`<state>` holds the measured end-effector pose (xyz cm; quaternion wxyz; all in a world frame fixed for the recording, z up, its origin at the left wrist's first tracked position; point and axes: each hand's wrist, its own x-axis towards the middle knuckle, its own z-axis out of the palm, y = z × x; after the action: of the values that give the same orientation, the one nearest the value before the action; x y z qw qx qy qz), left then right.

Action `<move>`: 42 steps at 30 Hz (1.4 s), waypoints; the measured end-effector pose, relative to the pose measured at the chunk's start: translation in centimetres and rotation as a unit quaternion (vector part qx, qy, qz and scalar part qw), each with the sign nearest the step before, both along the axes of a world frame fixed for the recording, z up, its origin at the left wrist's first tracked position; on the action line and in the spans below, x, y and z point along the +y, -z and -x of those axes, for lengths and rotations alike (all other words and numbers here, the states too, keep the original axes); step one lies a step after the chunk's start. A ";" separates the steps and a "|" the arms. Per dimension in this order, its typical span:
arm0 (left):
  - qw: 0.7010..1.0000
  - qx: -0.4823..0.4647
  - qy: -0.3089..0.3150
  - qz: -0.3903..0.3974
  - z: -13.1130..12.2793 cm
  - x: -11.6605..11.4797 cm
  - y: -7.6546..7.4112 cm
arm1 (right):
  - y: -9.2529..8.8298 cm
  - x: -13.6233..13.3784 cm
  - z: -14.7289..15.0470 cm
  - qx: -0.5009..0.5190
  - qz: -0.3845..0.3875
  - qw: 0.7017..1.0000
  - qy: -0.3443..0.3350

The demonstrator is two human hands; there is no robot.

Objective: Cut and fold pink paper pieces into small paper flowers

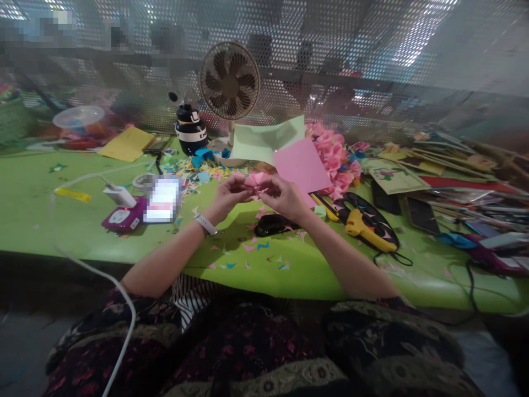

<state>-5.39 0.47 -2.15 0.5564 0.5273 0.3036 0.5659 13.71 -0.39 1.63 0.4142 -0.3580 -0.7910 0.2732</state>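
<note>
A small pink paper flower is pinched between both hands above the middle of the green table. My left hand grips its left side with thumb and fingers. On its right side my right hand holds it the same way. Just behind lie a pink paper sheet and a pale green sheet. A heap of pink paper flowers stands to the right of the sheets. Below my right hand rests a black object, its kind unclear. Paper scraps are scattered around it.
A fan and a black bottle stand at the back. A lit phone and purple device are at left, with a white cable trailing off the edge. A yellow glue gun and yellow cutter lie at right.
</note>
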 end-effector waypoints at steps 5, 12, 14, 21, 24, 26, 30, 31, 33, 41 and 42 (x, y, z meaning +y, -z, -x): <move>1.000 0.010 -0.002 -0.008 0.0 0.0 0.0 | 0.1 -0.1 0.1 -0.004 -0.017 1.000 0.011; 1.000 0.027 -0.010 -0.004 0.0 -0.1 -0.1 | 0.0 -0.1 0.1 -0.055 -0.055 0.997 0.030; 1.000 0.024 -0.008 0.002 0.0 -0.1 -0.1 | 0.0 -0.2 0.2 -0.059 -0.067 0.995 0.036; 1.000 -0.003 -0.015 0.022 -0.3 -0.2 0.0 | 0.1 -0.3 0.2 -0.090 -0.115 0.988 0.039; 1.000 0.001 -0.014 0.021 -0.3 -0.2 -0.1 | 0.1 -0.3 0.1 -0.104 -0.139 0.984 0.041; 1.000 0.002 -0.009 0.017 -0.2 -0.2 -0.1 | 0.1 -0.3 0.0 -0.102 -0.139 0.984 0.040; 1.000 0.006 -0.005 0.011 -0.2 -0.3 -0.1 | 0.1 -0.2 -0.1 -0.097 -0.123 0.987 0.042; 1.000 0.009 -0.005 0.010 -0.2 -0.3 -0.1 | 0.1 -0.1 -0.1 -0.096 -0.119 0.987 0.042; 1.000 0.013 -0.005 0.012 -0.2 -0.4 -0.2 | 0.1 -0.1 -0.1 -0.089 -0.114 0.989 0.038; 0.999 0.033 -0.028 0.009 -0.3 -0.4 -0.2 | -0.9 -0.7 0.0 -0.009 -0.023 0.999 0.025; 0.999 0.036 -0.035 0.001 -0.3 -0.3 -0.1 | -1.0 -0.7 0.0 0.008 -0.006 1.000 0.023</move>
<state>-5.08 0.15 -2.03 0.5258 0.5357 0.3418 0.5655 13.73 -1.11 2.63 0.4290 -0.3716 -0.7807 0.2615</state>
